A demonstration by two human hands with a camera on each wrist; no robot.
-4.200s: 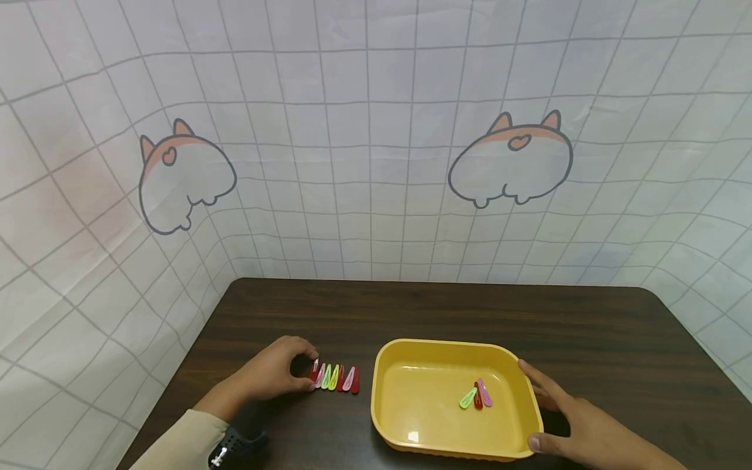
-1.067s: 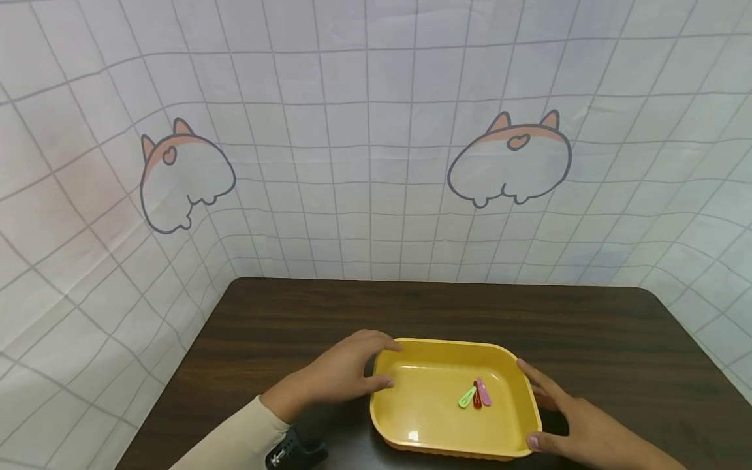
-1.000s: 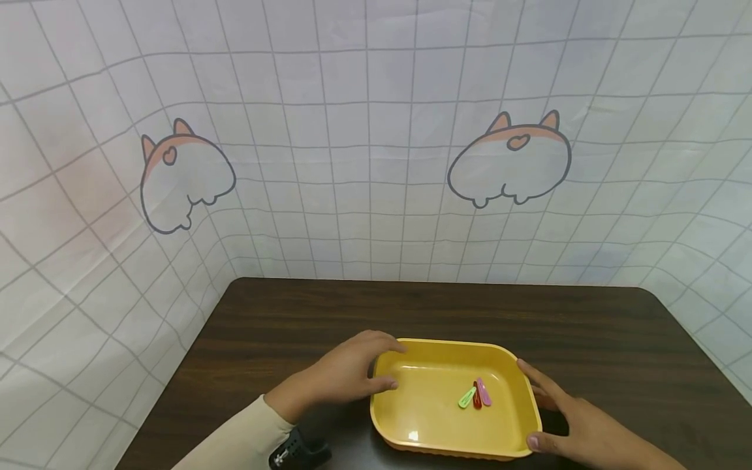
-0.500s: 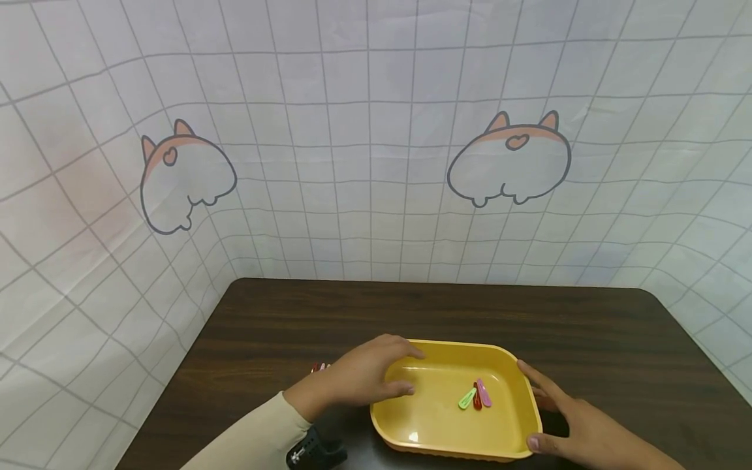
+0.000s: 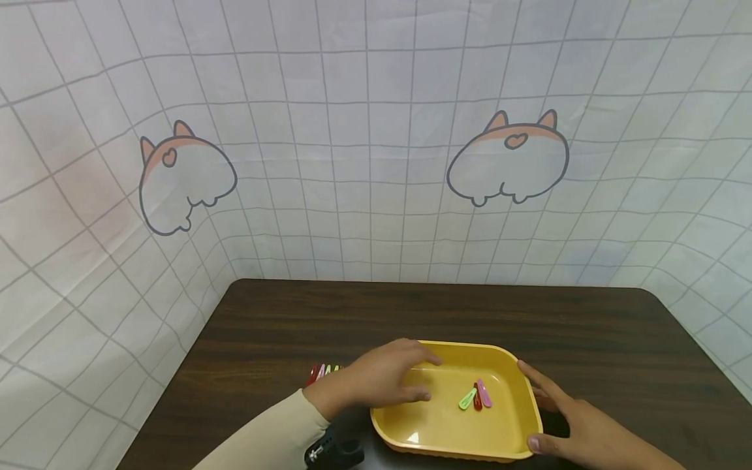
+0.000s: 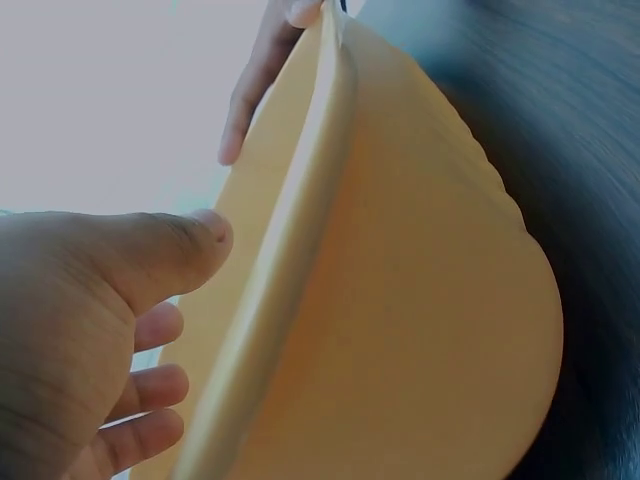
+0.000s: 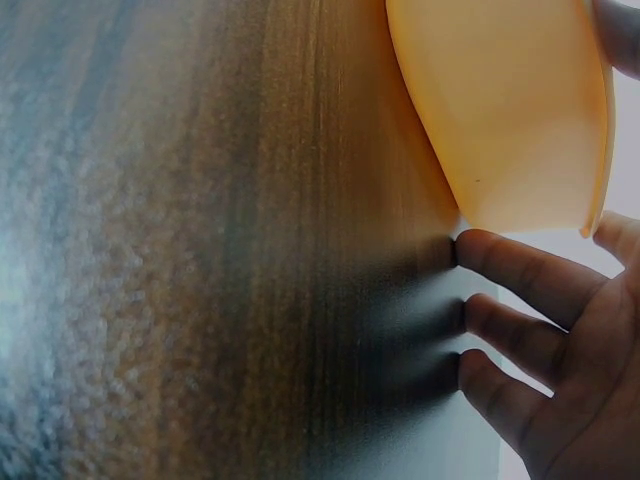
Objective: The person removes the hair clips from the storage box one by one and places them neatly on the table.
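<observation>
My left hand (image 5: 384,373) hovers over the left part of a yellow plastic tray (image 5: 446,446), thumb and fingers apart and nothing visible between them. In the left wrist view its thumb (image 6: 170,255) is near the tray's rim (image 6: 290,235). My right hand (image 5: 578,424) rests against the tray's right side, thumb and forefinger at the rim. The right wrist view shows its other fingers (image 7: 535,280) spread, reaching down to the tabletop. Inside the tray lie a green snap hair clip (image 5: 467,399), a red one (image 5: 478,397) and a purple one (image 5: 484,393).
Left of the tray, a row of hair clips (image 5: 320,372) in red, pink, green and yellow lies on the dark wooden table (image 5: 282,320), partly covered by my left hand and forearm. A white gridded curtain (image 5: 376,163) stands behind the table.
My left hand has moved right, from the left end of the clip row to above the tray. The row shows again behind the wrist. My right hand and the tray have stayed put.
</observation>
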